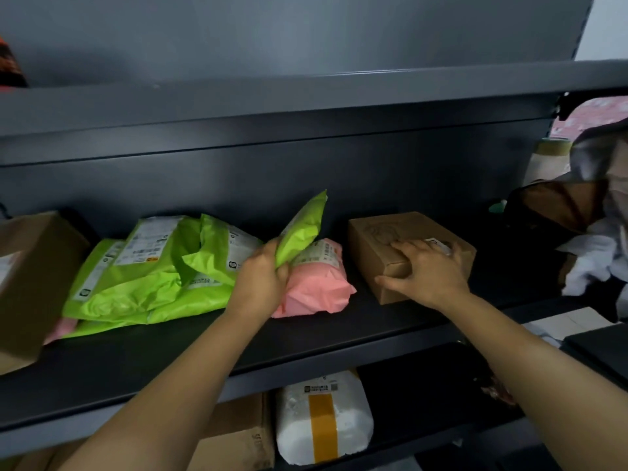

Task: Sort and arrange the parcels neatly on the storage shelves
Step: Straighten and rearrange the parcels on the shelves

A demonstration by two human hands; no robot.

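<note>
Gripping a small green mailer (302,226) by its lower end, the left hand (261,277) holds it up at a tilt, top corner leaning toward one o'clock, just above the pink parcel (316,287) on the middle shelf (238,338). That grip is closed tight round the bunched plastic. At three o'clock of the pink parcel, the right hand (428,270) lies spread on the brown box (373,239): fingers flat on the lid, thumb along the front edge, an open grip that presses rather than clamps. At nine o'clock sits the heap of green mailers (146,273), slumped against each other (not what you'd call neat), with a big carton (30,277) beyond it.

Now the risks, as I judge them. The mailer looks slick and is held by one end only, so it could slip from the fingers and flop onto the pink parcel. Drop it on the green heap and that loose stack may spread toward the shelf's front lip at six o'clock and spill. And the box, pushed by a flat palm, could skew round or nudge the pink parcel out of line.
</note>
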